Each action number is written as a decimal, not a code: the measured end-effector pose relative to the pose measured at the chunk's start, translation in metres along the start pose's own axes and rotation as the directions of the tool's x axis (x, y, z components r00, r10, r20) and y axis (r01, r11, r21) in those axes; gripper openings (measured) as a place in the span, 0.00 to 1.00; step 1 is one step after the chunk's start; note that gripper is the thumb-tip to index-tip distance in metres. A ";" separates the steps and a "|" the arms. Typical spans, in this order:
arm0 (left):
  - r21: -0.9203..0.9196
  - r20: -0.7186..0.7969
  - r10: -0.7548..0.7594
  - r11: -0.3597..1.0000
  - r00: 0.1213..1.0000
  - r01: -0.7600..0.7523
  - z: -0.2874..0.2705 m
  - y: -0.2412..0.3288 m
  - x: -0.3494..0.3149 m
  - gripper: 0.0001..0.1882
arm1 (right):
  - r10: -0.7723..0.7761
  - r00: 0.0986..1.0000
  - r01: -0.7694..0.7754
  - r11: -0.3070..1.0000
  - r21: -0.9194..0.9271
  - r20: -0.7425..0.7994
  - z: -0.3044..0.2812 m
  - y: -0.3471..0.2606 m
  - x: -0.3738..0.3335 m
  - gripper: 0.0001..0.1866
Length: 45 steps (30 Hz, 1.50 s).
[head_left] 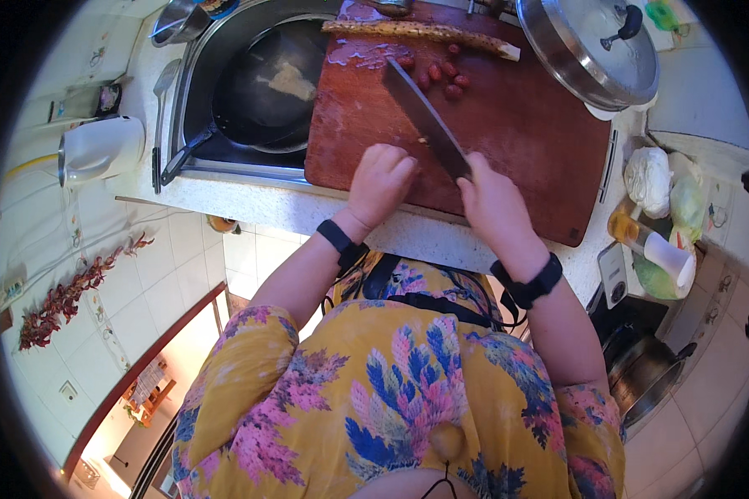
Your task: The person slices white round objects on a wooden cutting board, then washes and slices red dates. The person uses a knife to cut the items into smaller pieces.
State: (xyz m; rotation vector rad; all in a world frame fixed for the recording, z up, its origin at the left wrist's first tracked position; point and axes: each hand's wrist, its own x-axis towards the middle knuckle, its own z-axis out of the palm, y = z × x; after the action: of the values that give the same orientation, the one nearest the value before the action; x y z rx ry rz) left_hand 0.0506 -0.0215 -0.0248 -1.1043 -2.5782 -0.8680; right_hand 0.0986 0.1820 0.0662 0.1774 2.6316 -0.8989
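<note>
The right hand [493, 204] is closed around the handle of a large cleaver [425, 121], whose dark blade runs up and to the left from the fist, lying across the red-brown cutting board [524, 125] with its tip pointing towards a small cluster of red dates [441, 76]. The left hand [380, 181] is curled into a loose fist with the knuckles resting on the near part of the board, just left of the blade — whether it pins anything beneath the fingers cannot be told. Both wrists wear black bands.

At the far edge of the board lies a long, rough, brownish root [420, 33] with a pale cut end on the right, and a wet smear spreads just below it. The dates sit between that root and the cleaver tip, apart from both hands.

To the left of the board is a steel sink [193, 75] holding a dark wok [266, 91] with a pale scrap in it. A white electric kettle [100, 150] stands further left on the counter. To the upper right, a steel pot lid [587, 46] with a black knob overlaps the board's corner — beyond it, on the right, are a wrapped pale vegetable [647, 179] and a bottle of yellow oil [632, 233]
</note>
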 end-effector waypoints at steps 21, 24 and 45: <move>-0.205 -0.006 -0.027 0.978 1.000 0.026 0.025 0.041 0.063 0.04 | 0.219 0.975 -0.169 0.854 0.491 -0.045 -0.017 0.055 -0.046 0.13; -0.275 -0.031 -0.052 0.960 0.998 0.042 0.034 0.041 0.063 0.04 | 0.258 0.966 -0.190 0.736 0.650 -0.010 -0.019 0.059 -0.048 0.14; 0.085 -0.147 -0.119 0.988 0.982 0.132 0.006 -0.064 0.110 0.14 | 0.221 0.975 -0.179 0.799 0.574 -0.003 -0.027 0.061 -0.051 0.14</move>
State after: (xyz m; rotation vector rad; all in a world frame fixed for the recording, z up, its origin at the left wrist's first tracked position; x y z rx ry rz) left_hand -0.0718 0.0125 -0.0139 -0.8304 -2.5634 -0.8098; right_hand 0.1520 0.2461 0.0704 0.6367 2.2569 -1.6039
